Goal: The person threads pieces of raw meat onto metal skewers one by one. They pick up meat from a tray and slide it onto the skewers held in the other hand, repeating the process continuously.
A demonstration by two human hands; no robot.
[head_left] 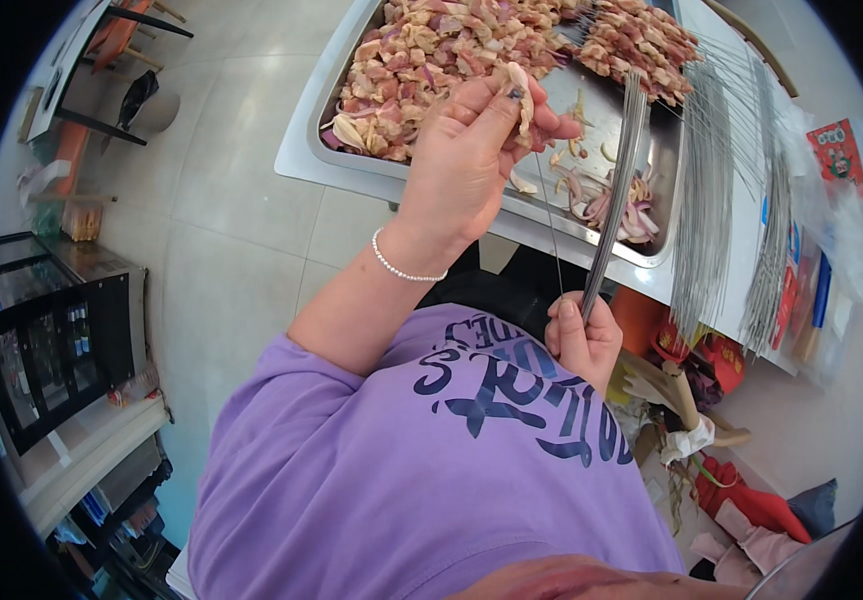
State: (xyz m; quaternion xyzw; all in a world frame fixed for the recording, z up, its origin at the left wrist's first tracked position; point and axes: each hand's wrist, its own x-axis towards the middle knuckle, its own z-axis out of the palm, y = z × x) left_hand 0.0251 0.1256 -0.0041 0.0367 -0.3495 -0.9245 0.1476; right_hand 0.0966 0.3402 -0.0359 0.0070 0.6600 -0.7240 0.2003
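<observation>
My left hand [477,150], with a beaded bracelet at the wrist, pinches a piece of raw meat [525,105] above the metal tray [592,95]. A single thin metal skewer [553,225] runs from that piece down to my right hand [586,338]. My right hand is closed near my chest around a bundle of metal skewers [618,190], which points up over the tray's near edge. Cut raw meat [432,65] mixed with red onion fills the tray's left part. Loaded meat skewers [637,50] lie at its far right, and onion slices [627,212] sit in the near right corner.
Many bare metal skewers [704,200] lie on the white table [302,155] right of the tray, some reaching past its near edge. Plastic bags [847,235] and a red packet [836,155] are farther right. A wooden stool [677,395] stands below the table.
</observation>
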